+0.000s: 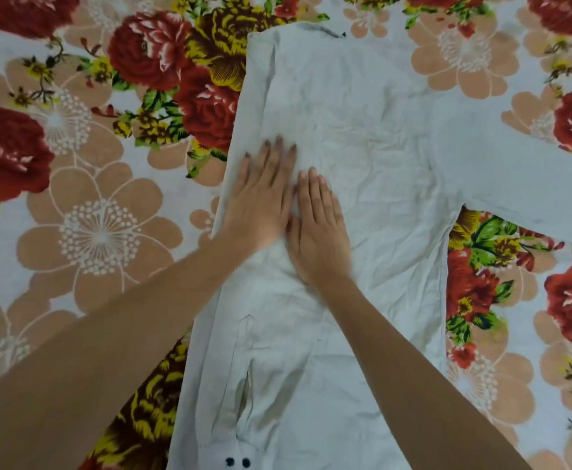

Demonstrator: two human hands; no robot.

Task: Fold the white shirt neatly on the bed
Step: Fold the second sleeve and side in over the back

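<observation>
White shirt (362, 130) lies spread flat on the bed (91, 232), on the flowered sheet, collar (318, 30) at the far end and the hem end toward us, running out of view. We judge the fold begun but well short of done. The shirt's left edge is turned in over the body, and that side's sleeve (230, 351) lies down along it, its cuff with two dark buttons (237, 462) at the near end. The other sleeve (515, 178) lies stretched out off the shirt's right side, not yet brought in. Left to do, by our reckoning: that side and sleeve, then the lengthwise folds. The cloth is creased across the middle. Both hands rest palm down on the shirt's middle, toward its folded left side. The left hand (260, 201) and right hand (318, 228) sit side by side, touching or nearly so. Fingers are straight and close together, gripping nothing, pressing flat. The left hand is slightly blurred. Both forearms reach in from the near edge.
</observation>
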